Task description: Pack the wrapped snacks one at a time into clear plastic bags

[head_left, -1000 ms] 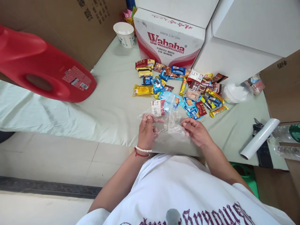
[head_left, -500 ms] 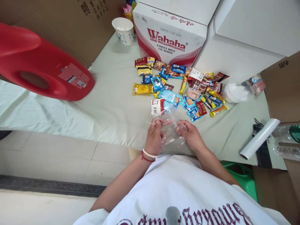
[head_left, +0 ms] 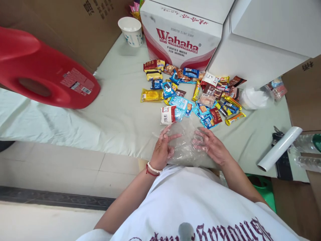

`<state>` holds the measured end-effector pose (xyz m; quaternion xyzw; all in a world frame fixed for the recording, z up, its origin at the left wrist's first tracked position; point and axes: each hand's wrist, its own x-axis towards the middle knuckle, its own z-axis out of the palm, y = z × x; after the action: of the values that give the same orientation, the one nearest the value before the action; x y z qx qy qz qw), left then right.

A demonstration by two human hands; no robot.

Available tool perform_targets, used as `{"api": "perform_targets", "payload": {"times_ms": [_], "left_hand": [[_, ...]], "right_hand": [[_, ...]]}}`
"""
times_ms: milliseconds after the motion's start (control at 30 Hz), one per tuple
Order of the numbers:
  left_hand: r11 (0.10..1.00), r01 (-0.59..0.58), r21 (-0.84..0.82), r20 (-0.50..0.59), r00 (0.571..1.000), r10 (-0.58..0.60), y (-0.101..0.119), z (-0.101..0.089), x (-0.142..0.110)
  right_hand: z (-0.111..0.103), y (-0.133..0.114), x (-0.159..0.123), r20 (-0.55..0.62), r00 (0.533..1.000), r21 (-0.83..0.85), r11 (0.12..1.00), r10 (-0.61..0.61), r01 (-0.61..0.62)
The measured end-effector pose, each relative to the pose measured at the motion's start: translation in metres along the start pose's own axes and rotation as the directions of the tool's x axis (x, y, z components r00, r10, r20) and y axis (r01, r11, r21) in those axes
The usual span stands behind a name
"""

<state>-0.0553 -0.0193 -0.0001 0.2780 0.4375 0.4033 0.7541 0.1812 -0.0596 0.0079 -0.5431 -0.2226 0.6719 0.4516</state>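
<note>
A clear plastic bag (head_left: 187,147) spreads out between my two hands at the table's front edge. My left hand (head_left: 162,149) grips the bag's left side between thumb and fingers, with its index finger stretched across the film. At the other side, my right hand (head_left: 212,144) has its fingers apart, and their tips touch the plastic. Just beyond the bag lies a white and red snack packet (head_left: 167,114). Blue biscuit packets (head_left: 207,120) and several other small wrapped snacks are heaped behind it.
A large red jug (head_left: 75,83) stands at left, and a paper cup (head_left: 130,31) is beside the Wahaha water carton (head_left: 180,40). To the right are a clear tub (head_left: 257,97), a roll of film (head_left: 279,149), a black object beneath it and clear plastic bottles (head_left: 309,162).
My hands have moved apart, widening the plastic bag between them. My right hand's fingers have gone from pinching the film to spread.
</note>
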Motion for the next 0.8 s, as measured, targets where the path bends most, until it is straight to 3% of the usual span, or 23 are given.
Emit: {"api": "perform_targets", "payload": {"times_ms": [133, 200, 267, 333, 433, 533, 600, 633, 700, 733, 800], "left_hand": [[0.996, 0.017, -0.089, 0.121, 0.993, -0.006, 0.006, -0.009, -0.011], [0.994, -0.036, -0.106, 0.097, 0.994, 0.046, 0.009, -0.018, -0.015], [0.991, -0.100, -0.084, 0.014, 0.995, 0.102, 0.010, -0.028, -0.019], [0.992, -0.126, -0.015, -0.085, 0.989, 0.125, 0.006, -0.035, -0.023], [0.989, -0.079, 0.128, -0.209, 0.972, 0.105, -0.008, -0.044, -0.031], [0.972, -0.016, 0.236, -0.267, 0.960, 0.081, -0.023, -0.055, -0.043], [0.927, -0.042, 0.373, -0.289, 0.944, 0.159, -0.028, -0.063, -0.051], [0.869, -0.085, 0.488, -0.296, 0.920, 0.257, -0.028, -0.066, -0.054], [0.638, -0.215, 0.739, -0.212, 0.825, 0.523, -0.021, -0.067, -0.056], [0.482, -0.287, 0.828, -0.105, 0.765, 0.635, -0.016, -0.064, -0.055], [0.203, -0.438, 0.876, 0.156, 0.655, 0.739, -0.005, -0.050, -0.048]], "right_hand": [[0.002, 0.000, 0.003, 0.238, 0.961, 0.005, 0.989, 0.141, -0.146], [-0.003, -0.007, 0.008, 0.309, 0.945, -0.019, 0.994, 0.106, -0.105], [-0.009, -0.018, 0.016, 0.272, 0.962, -0.053, 0.998, -0.026, 0.042], [-0.014, -0.030, 0.026, 0.164, 0.962, -0.121, 0.963, -0.220, 0.241], [-0.020, -0.045, 0.041, 0.045, 0.876, -0.281, 0.835, -0.481, 0.473], [-0.029, -0.049, 0.051, 0.015, 0.802, -0.456, 0.710, -0.597, 0.537], [-0.037, -0.044, 0.056, -0.020, 0.813, -0.546, 0.688, -0.582, 0.479], [-0.040, -0.039, 0.059, -0.046, 0.834, -0.568, 0.702, -0.549, 0.430], [-0.043, -0.028, 0.062, -0.109, 0.877, -0.568, 0.753, -0.468, 0.332], [-0.043, -0.023, 0.063, -0.141, 0.887, -0.558, 0.775, -0.440, 0.296], [-0.037, -0.014, 0.061, -0.190, 0.883, -0.547, 0.793, -0.430, 0.269]]}}
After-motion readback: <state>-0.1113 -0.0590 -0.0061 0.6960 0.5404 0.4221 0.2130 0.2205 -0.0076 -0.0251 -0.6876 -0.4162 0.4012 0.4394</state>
